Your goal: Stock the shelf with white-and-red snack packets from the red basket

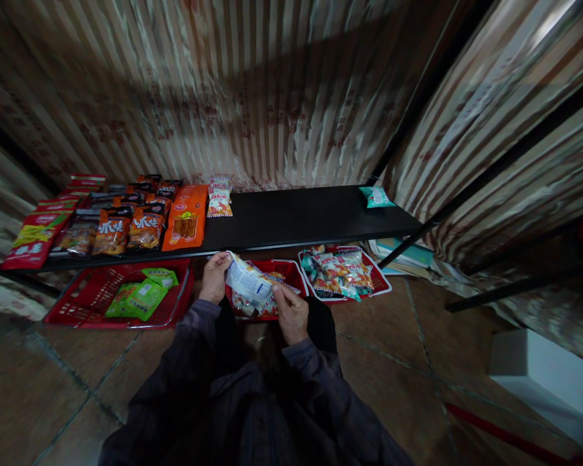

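Observation:
Between my two hands is a white and blue snack bag [249, 283], its printed side turned up toward me. My left hand [215, 277] pinches its upper left corner, and my right hand [291, 312] grips the right end. Directly beneath it is a red basket [298, 279] with more snack bags, partly hidden by the held bag and my hands. Just beyond, on the black shelf [286, 217], a short row of white and orange snack bags [219, 202] lies beside flat orange packets [184, 217].
Orange and black bags [111, 232] and red bags [39, 233] fill the shelf's left end. A teal bag [376, 197] lies far right. Below are a red basket [85, 294] with green packets [146, 298] and another basket [383, 285] of snack bags. A white box [548, 375] stands right.

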Motion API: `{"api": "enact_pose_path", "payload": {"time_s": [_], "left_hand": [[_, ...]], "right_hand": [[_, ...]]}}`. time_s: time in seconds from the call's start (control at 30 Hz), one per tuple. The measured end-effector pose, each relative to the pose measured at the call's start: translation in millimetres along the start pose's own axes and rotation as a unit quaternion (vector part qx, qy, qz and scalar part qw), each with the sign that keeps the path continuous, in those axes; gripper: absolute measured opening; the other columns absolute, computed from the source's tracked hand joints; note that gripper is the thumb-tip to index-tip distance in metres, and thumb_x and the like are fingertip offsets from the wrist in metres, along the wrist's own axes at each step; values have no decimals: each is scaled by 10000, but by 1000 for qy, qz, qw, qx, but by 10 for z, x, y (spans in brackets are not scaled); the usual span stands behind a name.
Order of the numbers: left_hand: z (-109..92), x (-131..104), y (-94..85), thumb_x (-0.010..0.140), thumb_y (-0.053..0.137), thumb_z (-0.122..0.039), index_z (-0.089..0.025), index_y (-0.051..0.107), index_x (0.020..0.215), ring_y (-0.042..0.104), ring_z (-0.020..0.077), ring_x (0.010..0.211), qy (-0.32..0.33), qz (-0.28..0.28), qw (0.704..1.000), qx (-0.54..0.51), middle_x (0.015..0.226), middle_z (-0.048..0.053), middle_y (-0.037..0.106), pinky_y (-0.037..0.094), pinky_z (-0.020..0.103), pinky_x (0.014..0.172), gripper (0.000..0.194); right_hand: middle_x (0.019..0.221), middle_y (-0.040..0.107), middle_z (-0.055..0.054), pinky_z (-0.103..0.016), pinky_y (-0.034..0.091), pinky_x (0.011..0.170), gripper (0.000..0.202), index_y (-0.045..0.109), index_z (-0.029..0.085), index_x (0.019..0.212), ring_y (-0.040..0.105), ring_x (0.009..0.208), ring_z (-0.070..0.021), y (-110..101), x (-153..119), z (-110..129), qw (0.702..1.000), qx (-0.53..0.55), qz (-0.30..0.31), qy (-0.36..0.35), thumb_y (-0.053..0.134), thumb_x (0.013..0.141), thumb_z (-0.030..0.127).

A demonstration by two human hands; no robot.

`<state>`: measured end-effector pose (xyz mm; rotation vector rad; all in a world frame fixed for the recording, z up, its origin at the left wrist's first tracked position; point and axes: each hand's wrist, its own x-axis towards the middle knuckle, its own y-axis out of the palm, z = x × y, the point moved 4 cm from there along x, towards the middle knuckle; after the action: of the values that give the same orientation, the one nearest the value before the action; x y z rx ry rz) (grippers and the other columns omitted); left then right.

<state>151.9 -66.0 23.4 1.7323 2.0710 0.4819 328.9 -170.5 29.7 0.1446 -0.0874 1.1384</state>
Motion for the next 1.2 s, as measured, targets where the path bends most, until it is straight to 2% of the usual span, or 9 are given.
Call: {"api": "enact_pose_path", "payload": {"time_s": [0.13, 0.3, 0.47, 0.57, 0.73, 0.9, 1.07, 1.13, 1.2], "left_hand": [[15, 11, 37, 477, 791, -289, -159, 658, 670, 509, 82, 528, -18, -15, 998, 51, 584, -25, 608, 388, 208, 556, 268], [51, 55, 55, 456, 809, -337, -146, 673, 687, 524, 101, 533, -65, 17, 994, 89, 600, -4, 626, 390, 223, 548, 330], [76, 33, -9, 514, 792, -357, -132, 665, 732, 556, 113, 606, -98, 24, 992, 81, 690, 17, 644, 412, 231, 596, 338], [90, -41, -20, 569, 768, -325, -144, 654, 787, 574, 122, 661, -110, 23, 991, 68, 761, 22, 648, 436, 241, 628, 306], [144, -168, 54, 646, 725, -244, -181, 612, 939, 604, 124, 698, -145, 50, 988, -13, 838, 21, 659, 484, 287, 698, 320], [209, -225, 126, 706, 668, -262, -171, 606, 913, 608, 123, 629, -210, 65, 974, -43, 728, 11, 646, 480, 260, 620, 234], [216, -221, 136, 684, 681, -247, -162, 588, 860, 610, 119, 597, -211, 51, 976, -25, 692, 7, 642, 482, 250, 605, 216], [211, -215, 132, 664, 697, -252, -159, 581, 848, 609, 115, 588, -200, 53, 978, -15, 698, 11, 646, 481, 242, 592, 237], [211, -209, 122, 645, 712, -263, -156, 575, 833, 603, 110, 570, -194, 48, 980, 6, 692, 11, 644, 476, 234, 573, 256]], "right_hand": [[788, 730, -23, -313, 509, 745, 294, 749, 187, 817, 646, 772, -199, -58, 25, -105, 997, 24, -51, 51, 670, 693, 441], [761, 721, -32, -294, 520, 632, 354, 740, 154, 828, 633, 678, -179, -93, 64, -293, 989, 79, -74, 98, 690, 657, 460], [690, 713, -37, -259, 515, 518, 389, 719, 129, 756, 624, 563, -155, -101, 79, -299, 960, 174, -134, 172, 757, 542, 451], [679, 712, -36, -233, 523, 515, 382, 703, 119, 726, 636, 557, -141, -94, 87, -284, 944, 217, -152, 198, 800, 485, 399], [717, 723, -32, -231, 553, 575, 318, 688, 146, 730, 677, 644, -152, -80, 103, -360, 933, 252, -148, 212, 804, 507, 338], [733, 726, -30, -237, 558, 587, 308, 686, 151, 724, 674, 646, -151, -81, 106, -498, 930, 261, -142, 218, 809, 497, 319], [782, 719, -40, -286, 548, 625, 335, 686, 153, 807, 663, 686, -168, -151, 125, -678, 958, 181, -117, 190, 767, 554, 356], [891, 713, -67, -350, 546, 717, 366, 679, 157, 928, 659, 796, -201, -187, 145, -672, 984, 95, -85, 128, 708, 629, 366], [1053, 676, -92, -431, 496, 865, 368, 658, 177, 1035, 613, 980, -236, -203, 156, -576, 998, -31, -49, 16, 638, 702, 332]]}}
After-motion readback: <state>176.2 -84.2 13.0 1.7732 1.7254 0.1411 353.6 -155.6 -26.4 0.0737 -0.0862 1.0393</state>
